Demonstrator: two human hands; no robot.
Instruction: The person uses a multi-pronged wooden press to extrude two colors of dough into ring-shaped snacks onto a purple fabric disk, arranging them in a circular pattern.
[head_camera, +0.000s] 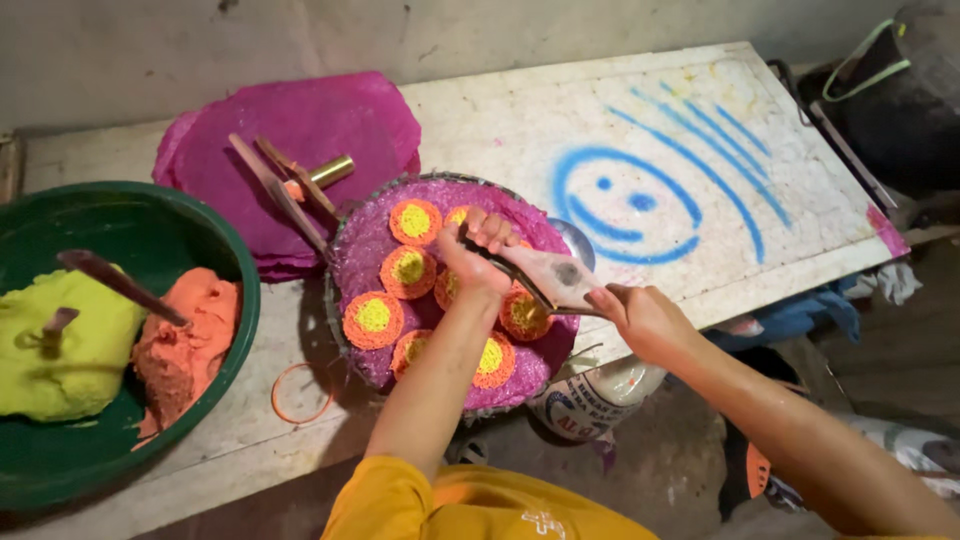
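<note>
Down on the pale worktop (500, 120), a round tray (345, 300) lined with a purple lacy sheet carries several orange discs with yellow centres (373, 318). The left hand (478, 250) is curled shut over the middle of the tray, its fingers folded around the tip of a thin flat blade (545, 275). The right hand (640, 318), just off the tray's right edge, is closed around the blade's other end.

Left of the tray stands a big green basin (60, 450) holding a yellow lump of paste (60, 360) and an orange lump (185, 340), with a stick (120, 285) leaning in each. Behind the tray lies a stack of magenta sheets (320, 120), and on it some wooden sticks and a short brass tube (330, 172). An orange ring (300, 393) lies on the worktop just in front of the tray.

A blue sprayed drawing of a smiling face (620, 205) with slanting strokes covers the right half of the worktop. Below the worktop's edge, under the right hand, a white printed sack (595, 400) with blue and red lettering stands on the floor, and blue cloth (800, 315) lies beside it.
</note>
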